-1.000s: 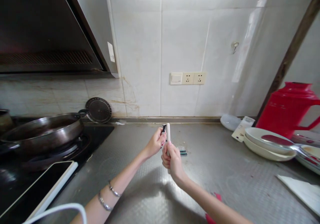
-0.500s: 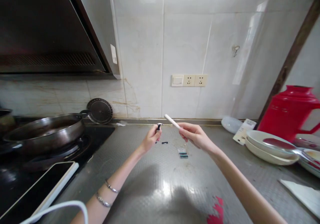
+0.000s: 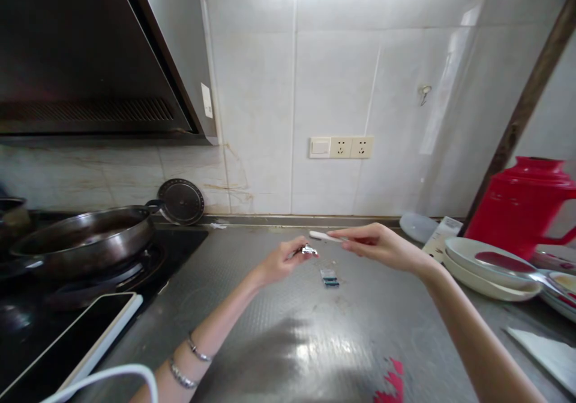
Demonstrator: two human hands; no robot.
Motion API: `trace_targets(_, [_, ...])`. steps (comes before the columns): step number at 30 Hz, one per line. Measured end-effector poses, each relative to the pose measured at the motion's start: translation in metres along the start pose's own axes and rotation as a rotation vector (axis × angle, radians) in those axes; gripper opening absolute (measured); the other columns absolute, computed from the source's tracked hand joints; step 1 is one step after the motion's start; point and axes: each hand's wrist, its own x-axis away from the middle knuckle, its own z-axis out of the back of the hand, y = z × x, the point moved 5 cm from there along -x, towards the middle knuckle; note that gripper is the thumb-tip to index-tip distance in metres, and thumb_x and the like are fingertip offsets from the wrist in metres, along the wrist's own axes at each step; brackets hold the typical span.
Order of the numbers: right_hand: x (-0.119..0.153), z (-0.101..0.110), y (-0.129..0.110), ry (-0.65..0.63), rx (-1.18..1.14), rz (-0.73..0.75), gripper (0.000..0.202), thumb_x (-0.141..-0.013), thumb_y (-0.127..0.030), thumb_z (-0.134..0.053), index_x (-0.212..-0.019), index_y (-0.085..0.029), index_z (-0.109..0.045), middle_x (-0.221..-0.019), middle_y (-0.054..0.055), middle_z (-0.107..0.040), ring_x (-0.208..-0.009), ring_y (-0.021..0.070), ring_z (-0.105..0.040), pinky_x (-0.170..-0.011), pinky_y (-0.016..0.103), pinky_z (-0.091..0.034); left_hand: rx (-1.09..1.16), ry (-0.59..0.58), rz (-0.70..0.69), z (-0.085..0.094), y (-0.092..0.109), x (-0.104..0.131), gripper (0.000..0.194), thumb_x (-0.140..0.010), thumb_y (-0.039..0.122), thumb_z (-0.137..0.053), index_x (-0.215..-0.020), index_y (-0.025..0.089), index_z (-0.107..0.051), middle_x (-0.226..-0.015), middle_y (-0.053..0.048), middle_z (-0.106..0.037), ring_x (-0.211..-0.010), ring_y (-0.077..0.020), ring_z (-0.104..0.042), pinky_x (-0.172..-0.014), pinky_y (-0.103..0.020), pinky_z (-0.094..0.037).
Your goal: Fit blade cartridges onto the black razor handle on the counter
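Note:
My left hand (image 3: 281, 262), below two silver bracelets on the forearm, pinches a small dark and shiny silver object (image 3: 309, 250) at its fingertips. To its right, my right hand (image 3: 382, 247) has its fingers closed on one end of a slim white stick (image 3: 324, 236). The stick's free end points left, just above and behind the silver object, with a small gap between them. A small clear packet with dark green bands (image 3: 329, 278) lies on the grey metal counter (image 3: 270, 343) below and between my hands.
A steel pan (image 3: 85, 238) sits on the black stove at left, with a phone (image 3: 76, 343) and white cable in front. At right are a red jug (image 3: 517, 205), stacked plates (image 3: 488, 277) and white paper (image 3: 544, 355). The tiled wall stands behind.
My left hand has moved right and slightly down, turning the silver object. My right hand has shifted right, and the white stick now lies nearly level. The dark piece on the counter is out of sight.

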Motion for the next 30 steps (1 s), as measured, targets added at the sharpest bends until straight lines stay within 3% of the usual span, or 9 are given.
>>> trace_targets(3, [0.002, 0.0, -0.006, -0.008, 0.072, 0.033, 0.033, -0.079, -0.028, -0.057, -0.111, -0.025, -0.064, -0.1, 0.004, -0.069, -0.073, 0.0159, -0.061, -0.057, 0.024, -0.045, -0.028, 0.029, -0.019, 0.004, 0.006, 0.0, 0.021, -0.085, 0.026, -0.048, -0.101, 0.018, -0.06, -0.098, -0.007, -0.061, -0.089, -0.0163, -0.053, -0.081, -0.028, -0.04])
trace_targets(8, [0.002, -0.006, -0.012, -0.055, 0.19, 0.131, 0.032, -0.085, -0.027, -0.05, -0.115, -0.026, -0.061, -0.106, 0.004, -0.067, -0.083, 0.017, -0.063, -0.07, 0.027, -0.047, 0.01, 0.123, 0.006, 0.009, -0.002, -0.002, 0.015, -0.08, 0.023, -0.054, -0.089, 0.014, -0.062, -0.081, -0.004, -0.06, -0.079, -0.0152, -0.053, -0.075, -0.027, -0.041])
trace_targets(11, [0.0, -0.008, -0.014, -0.082, 0.211, 0.17, 0.031, -0.086, -0.027, -0.048, -0.114, -0.025, -0.061, -0.107, 0.005, -0.067, -0.089, 0.0178, -0.063, -0.075, 0.028, -0.047, 0.019, 0.12, 0.012, 0.008, -0.004, -0.002, 0.015, -0.079, 0.024, -0.055, -0.087, 0.014, -0.062, -0.08, -0.004, -0.061, -0.079, -0.0155, -0.054, -0.074, -0.027, -0.041])
trace_targets(16, [0.0, -0.013, -0.012, -0.206, 0.213, 0.145, 0.031, -0.087, -0.029, -0.049, -0.112, -0.02, -0.063, -0.094, 0.007, -0.071, -0.075, 0.0154, -0.063, -0.065, 0.025, -0.046, 0.068, 0.044, 0.031, 0.004, -0.004, -0.002, 0.023, -0.08, 0.026, -0.054, -0.098, 0.014, -0.062, -0.099, -0.01, -0.064, -0.095, -0.0197, -0.056, -0.084, -0.03, -0.04])
trace_targets(20, [-0.002, -0.009, -0.01, -0.106, 0.243, 0.152, 0.033, -0.088, -0.029, -0.047, -0.115, -0.019, -0.062, -0.096, 0.008, -0.069, -0.077, 0.0155, -0.061, -0.066, 0.025, -0.045, 0.03, 0.061, 0.061, 0.005, -0.006, -0.001, 0.022, -0.08, 0.024, -0.053, -0.096, 0.013, -0.063, -0.094, -0.008, -0.065, -0.089, -0.0187, -0.057, -0.081, -0.029, -0.041])
trace_targets(24, [-0.003, -0.02, -0.007, -0.215, 0.26, 0.171, 0.03, -0.087, -0.029, -0.048, -0.112, -0.021, -0.064, -0.079, 0.004, -0.07, -0.062, 0.012, -0.056, -0.056, 0.022, -0.041, 0.025, 0.047, 0.055, 0.004, -0.007, -0.001, 0.02, -0.08, 0.022, -0.052, -0.095, 0.014, -0.064, -0.097, -0.008, -0.065, -0.093, -0.0183, -0.056, -0.083, -0.027, -0.04])
trace_targets(28, [-0.006, -0.018, -0.01, -0.052, 0.264, 0.212, 0.031, -0.089, -0.03, -0.046, -0.113, -0.02, -0.063, -0.083, 0.006, -0.069, -0.066, 0.0125, -0.057, -0.059, 0.023, -0.041, 0.005, 0.065, 0.068, 0.005, -0.009, -0.001, 0.021, -0.08, 0.023, -0.053, -0.093, 0.014, -0.065, -0.091, -0.008, -0.065, -0.087, -0.017, -0.057, -0.078, -0.026, -0.041])
trace_targets(30, [-0.006, -0.023, -0.008, -0.118, 0.276, 0.192, 0.03, -0.088, -0.029, -0.047, -0.111, -0.02, -0.065, -0.079, 0.005, -0.069, -0.062, 0.0114, -0.055, -0.056, 0.022, -0.04, -0.019, 0.043, 0.07, 0.004, -0.011, -0.001, 0.021, -0.079, 0.023, -0.054, -0.093, 0.014, -0.065, -0.091, -0.007, -0.065, -0.086, -0.0172, -0.057, -0.077, -0.025, -0.04])
